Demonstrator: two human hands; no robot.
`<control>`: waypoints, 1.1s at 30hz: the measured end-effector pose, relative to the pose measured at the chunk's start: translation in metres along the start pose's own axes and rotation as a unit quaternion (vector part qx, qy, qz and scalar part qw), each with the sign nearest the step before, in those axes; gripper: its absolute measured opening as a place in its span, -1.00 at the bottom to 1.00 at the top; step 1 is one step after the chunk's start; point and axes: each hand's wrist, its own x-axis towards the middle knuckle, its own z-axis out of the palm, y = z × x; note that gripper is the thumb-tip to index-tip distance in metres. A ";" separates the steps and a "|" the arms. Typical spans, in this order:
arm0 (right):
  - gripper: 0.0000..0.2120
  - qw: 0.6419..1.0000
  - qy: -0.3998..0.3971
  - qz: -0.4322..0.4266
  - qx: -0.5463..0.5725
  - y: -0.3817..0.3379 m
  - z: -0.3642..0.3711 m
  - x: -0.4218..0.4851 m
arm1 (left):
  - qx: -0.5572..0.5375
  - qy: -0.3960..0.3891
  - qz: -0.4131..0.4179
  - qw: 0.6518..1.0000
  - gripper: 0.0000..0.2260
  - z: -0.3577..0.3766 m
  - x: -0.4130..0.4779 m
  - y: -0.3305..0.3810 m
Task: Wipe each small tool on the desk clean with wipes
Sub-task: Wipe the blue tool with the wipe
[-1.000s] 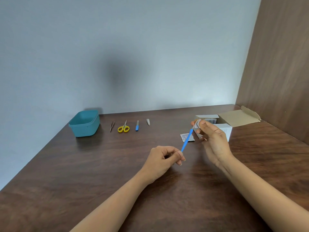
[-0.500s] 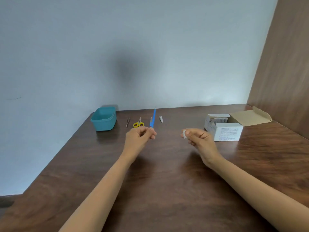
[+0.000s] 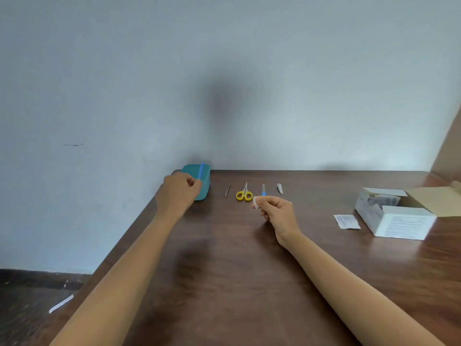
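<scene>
My left hand (image 3: 178, 192) pinches a thin blue tool (image 3: 200, 170) and holds it upright over the teal tub (image 3: 203, 189) at the desk's far left corner. My right hand (image 3: 275, 208) pinches a small white wipe (image 3: 255, 202) above the middle of the desk. Along the back lie tweezers (image 3: 227, 189), yellow-handled scissors (image 3: 244, 192), a blue-handled tool (image 3: 263, 190) and a nail clipper (image 3: 279, 188).
An open white box of wipes (image 3: 396, 219) stands at the right, its cardboard flap (image 3: 435, 199) folded out. A torn wipe sachet (image 3: 346, 221) lies flat to its left. The desk's left edge drops to a dark floor.
My left hand has carried the blue tool left, from in front of the tool row to over the teal tub. My right hand still holds the wipe. The view has turned left.
</scene>
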 end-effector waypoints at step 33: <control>-0.88 0.999 0.030 -0.008 -0.009 0.018 -0.001 0.035 | 0.237 -0.170 -0.033 0.956 -0.68 0.044 0.112 0.002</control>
